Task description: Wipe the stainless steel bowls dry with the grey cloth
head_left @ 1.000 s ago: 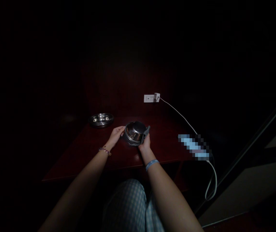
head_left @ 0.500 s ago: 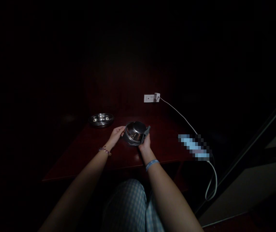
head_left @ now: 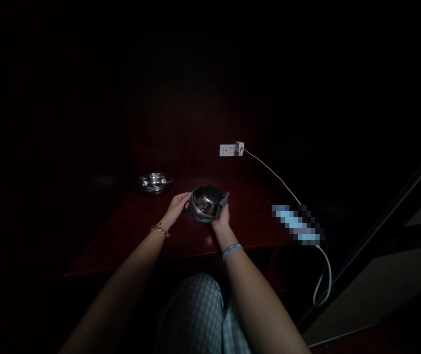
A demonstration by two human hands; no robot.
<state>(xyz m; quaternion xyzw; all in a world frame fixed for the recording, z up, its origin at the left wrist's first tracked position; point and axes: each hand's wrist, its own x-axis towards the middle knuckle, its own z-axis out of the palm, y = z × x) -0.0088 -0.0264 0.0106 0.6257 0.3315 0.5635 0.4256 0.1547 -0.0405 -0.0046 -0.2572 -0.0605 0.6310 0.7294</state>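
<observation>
A shiny metal bowl [head_left: 208,200] is tilted with its rounded underside toward me, just over the dark red table [head_left: 181,243]. On its left edge, the fingers of my left hand [head_left: 177,205] are closed at the rim. My right hand [head_left: 223,219] is closed at the bowl's right side, with a grey cloth [head_left: 222,204] between palm and metal. More of the grey cloth shows along the lower rim. The bowl's inside and several of my right fingertips are hidden.
Several nested metal bowls [head_left: 154,183] stand at the table's back left. A white charger [head_left: 239,147] sits in the wall socket [head_left: 227,150]. Its white cable [head_left: 276,174] runs down to a pixelated blue patch [head_left: 294,225] at the right.
</observation>
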